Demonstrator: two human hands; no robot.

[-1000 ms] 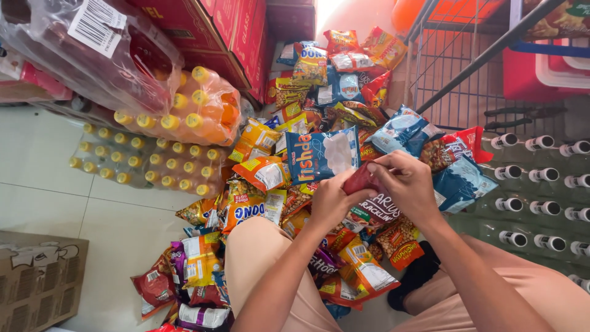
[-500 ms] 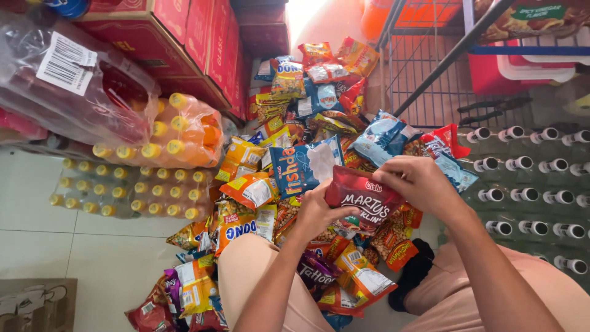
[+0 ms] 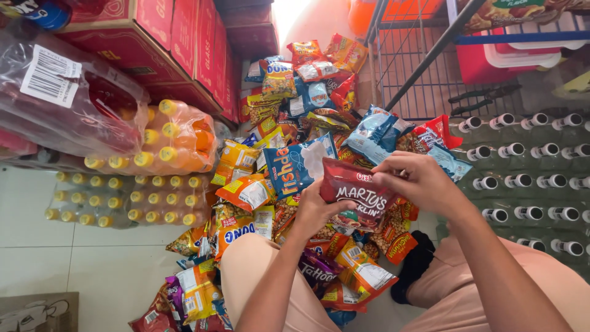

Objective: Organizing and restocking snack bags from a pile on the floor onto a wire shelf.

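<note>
My L hand (image 3: 316,209) & R hand (image 3: 418,181) both grip red snack bag (image 3: 356,192), long axis crosswise, above snack pile (image 3: 276,160).

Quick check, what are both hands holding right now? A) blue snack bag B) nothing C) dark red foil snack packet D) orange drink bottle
C: the left hand and right hand both grip the dark red foil snack packet above the snack pile.

Snack packets pile (image 3: 289,117), bottle packs (image 3: 178,138), red cartons (image 3: 184,43)
</note>
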